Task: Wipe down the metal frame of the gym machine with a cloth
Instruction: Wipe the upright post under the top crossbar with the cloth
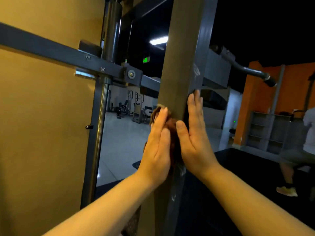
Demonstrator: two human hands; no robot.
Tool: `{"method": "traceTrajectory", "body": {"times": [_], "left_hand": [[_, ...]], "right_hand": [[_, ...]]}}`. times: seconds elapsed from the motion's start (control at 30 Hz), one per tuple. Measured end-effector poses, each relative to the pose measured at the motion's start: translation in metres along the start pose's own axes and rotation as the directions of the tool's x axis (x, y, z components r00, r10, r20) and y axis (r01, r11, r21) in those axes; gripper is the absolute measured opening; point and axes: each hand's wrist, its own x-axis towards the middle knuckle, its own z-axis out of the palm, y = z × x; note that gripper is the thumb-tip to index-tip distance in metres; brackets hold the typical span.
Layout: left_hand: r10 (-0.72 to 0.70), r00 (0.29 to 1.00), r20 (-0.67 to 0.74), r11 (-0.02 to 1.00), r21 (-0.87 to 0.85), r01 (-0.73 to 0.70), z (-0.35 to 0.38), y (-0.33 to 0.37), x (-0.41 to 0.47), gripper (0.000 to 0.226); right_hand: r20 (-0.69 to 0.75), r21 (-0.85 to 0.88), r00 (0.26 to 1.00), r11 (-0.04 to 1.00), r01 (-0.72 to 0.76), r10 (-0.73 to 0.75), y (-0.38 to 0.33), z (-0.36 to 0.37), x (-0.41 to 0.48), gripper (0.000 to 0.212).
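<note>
- Your forearms (pixel 109 200) reach up from the bottom edge to the post (pixel 179 65), the frame's upright right in front of you.
- Both hands lie flat with straight fingers, one on each side of the post. The left hand (pixel 157 147) presses the brown cloth (pixel 171 126) to the front face, and the right hand (pixel 196 133) braces the right face.
- Press evenly with the left palm and stroke along the post, so no strip is skipped.
- The cloth looks bunched, so flatten it. The pale marks (pixel 196 70) above your right fingers probably need a firmer pass.

The brown, bunched cloth (pixel 171 126) is lying pressed against the near face of the upright, dark grey metal frame post (pixel 180 48).
</note>
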Motion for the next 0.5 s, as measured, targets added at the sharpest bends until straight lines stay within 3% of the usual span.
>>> {"method": "traceTrajectory", "body": {"times": [0.2,0.33,0.4,0.5], "left_hand": [[-0.020,0.994,0.105,0.925,-0.376,0.058,0.015,0.036,-0.006,0.061],[0.009,0.989,0.149,0.923,-0.381,0.049,0.001,0.031,-0.016,0.061],[-0.016,0.999,0.046,0.949,-0.313,0.029,-0.009,0.027,-0.020,0.053],[-0.054,0.978,-0.202,0.989,-0.147,0.024,-0.022,0.006,-0.024,0.041]], "right_hand": [[0.016,0.145,1.000,0.989,-0.008,0.006,-0.001,0.006,-0.021,0.074],[-0.066,0.238,0.993,0.968,-0.081,0.099,-0.002,0.013,-0.036,0.066],[-0.100,0.254,0.985,0.961,-0.112,0.141,-0.009,0.004,-0.037,0.060],[-0.350,0.107,0.937,0.994,0.020,0.018,-0.016,-0.019,-0.028,0.051]]}}
